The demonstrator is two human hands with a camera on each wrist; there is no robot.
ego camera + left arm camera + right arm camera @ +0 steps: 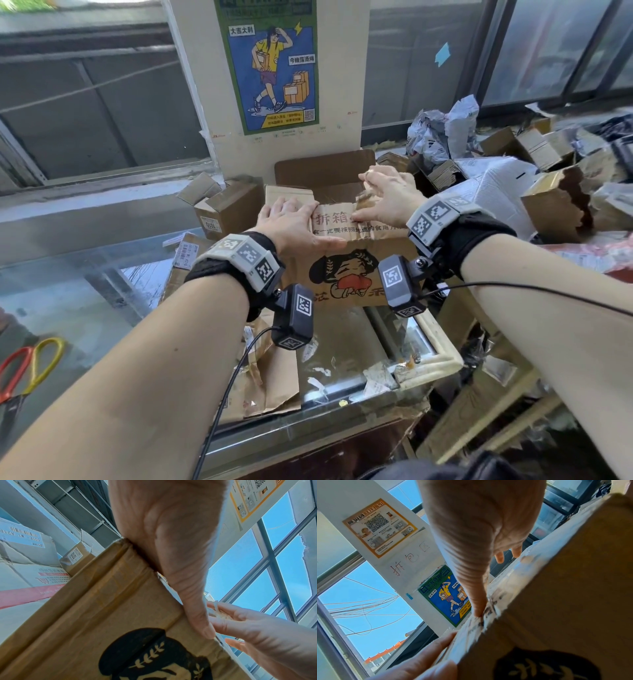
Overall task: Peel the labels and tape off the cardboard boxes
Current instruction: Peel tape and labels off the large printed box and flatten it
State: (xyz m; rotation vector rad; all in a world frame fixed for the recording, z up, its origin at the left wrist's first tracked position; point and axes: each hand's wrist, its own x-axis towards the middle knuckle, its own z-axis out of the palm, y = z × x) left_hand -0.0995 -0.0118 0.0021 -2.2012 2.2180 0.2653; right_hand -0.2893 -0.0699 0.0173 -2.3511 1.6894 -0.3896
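Note:
A brown cardboard box (346, 270) printed with a black-haired cartoon figure stands on the glass counter. My left hand (294, 222) lies on its top left flap. The fingers are flat on top and the thumb stretches along the front edge (197, 608). My right hand (383, 198) reaches over the top flap. Its thumb tip presses the flap beside the red characters (477, 614). A crumpled, lifted strip of tape (363, 200) sits pinched under its fingers, and the left wrist view shows it whitish (215, 609). The far fingertips are hidden in the head view.
Red and yellow scissors (27, 366) lie at the counter's left. A small box labelled 1010 (229, 209) stands behind left. Boxes and torn mail bags (548, 164) pile up on the right. Flattened cardboard (270, 383) lies under the glass counter (102, 291).

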